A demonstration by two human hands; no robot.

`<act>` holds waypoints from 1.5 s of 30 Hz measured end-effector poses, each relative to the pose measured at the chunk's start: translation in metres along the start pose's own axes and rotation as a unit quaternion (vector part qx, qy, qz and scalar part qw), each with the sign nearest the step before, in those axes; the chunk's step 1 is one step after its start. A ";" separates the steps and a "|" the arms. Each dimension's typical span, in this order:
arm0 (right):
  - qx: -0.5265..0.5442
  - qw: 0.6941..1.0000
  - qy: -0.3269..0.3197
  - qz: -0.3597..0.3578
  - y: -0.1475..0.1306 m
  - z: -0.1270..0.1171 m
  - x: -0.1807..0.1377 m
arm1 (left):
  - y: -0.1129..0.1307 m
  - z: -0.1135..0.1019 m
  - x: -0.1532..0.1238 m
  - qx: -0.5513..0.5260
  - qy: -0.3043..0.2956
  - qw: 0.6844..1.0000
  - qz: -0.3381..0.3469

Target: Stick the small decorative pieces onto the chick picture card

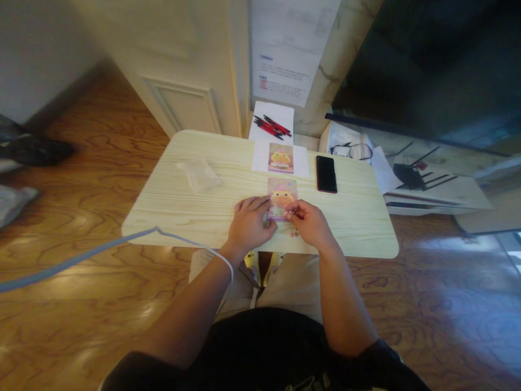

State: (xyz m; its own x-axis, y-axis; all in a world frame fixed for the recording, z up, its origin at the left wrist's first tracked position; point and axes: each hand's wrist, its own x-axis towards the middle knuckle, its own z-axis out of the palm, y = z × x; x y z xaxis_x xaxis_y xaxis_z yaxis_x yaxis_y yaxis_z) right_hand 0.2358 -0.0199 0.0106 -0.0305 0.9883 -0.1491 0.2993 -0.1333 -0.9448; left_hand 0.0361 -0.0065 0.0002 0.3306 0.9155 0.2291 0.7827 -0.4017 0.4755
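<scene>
A small picture card [281, 190] with a yellow cartoon figure in a pink hat lies on the table in front of me. My left hand [251, 220] lies over its left edge, palm down, fingers stretched out flat. My right hand [307, 220] is at the card's lower right with thumb and forefinger pinched together; what they hold, if anything, is too small to name. Just below the card are some tiny orange-brown bits [293, 234]. Beyond it, a matching picture [280, 158] rests on a white sheet [302, 161].
The light wooden table [163, 206] also bears a clear plastic bag [199, 175] at left and a black phone [326, 174] at right. Past the far edge, red-and-black pens [272, 127] lie on white paper. A grey cable [101, 247] runs across from the left.
</scene>
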 end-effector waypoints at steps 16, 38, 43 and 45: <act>0.025 1.000 0.011 -0.009 0.006 0.000 0.003 | 0.001 -0.001 0.000 -0.003 -0.005 1.000 0.002; -0.202 0.974 0.032 -0.100 0.003 0.012 0.012 | 0.000 -0.002 0.000 -0.006 -0.001 1.000 0.017; -0.170 0.980 0.037 -0.100 0.005 0.008 0.012 | 0.000 -0.001 -0.001 -0.004 0.006 1.000 0.019; -0.155 0.982 0.042 -0.101 0.004 0.001 0.010 | 0.000 -0.001 -0.001 -0.004 0.006 1.000 0.016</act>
State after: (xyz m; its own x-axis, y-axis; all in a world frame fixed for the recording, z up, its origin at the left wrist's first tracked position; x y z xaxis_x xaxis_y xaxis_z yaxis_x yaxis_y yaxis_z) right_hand 0.2357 -0.0111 0.0050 -0.0436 0.9966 0.0698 0.5713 0.0821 -0.8166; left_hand 0.0354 -0.0071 0.0008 0.3485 0.9020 0.2550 0.7677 -0.4308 0.4744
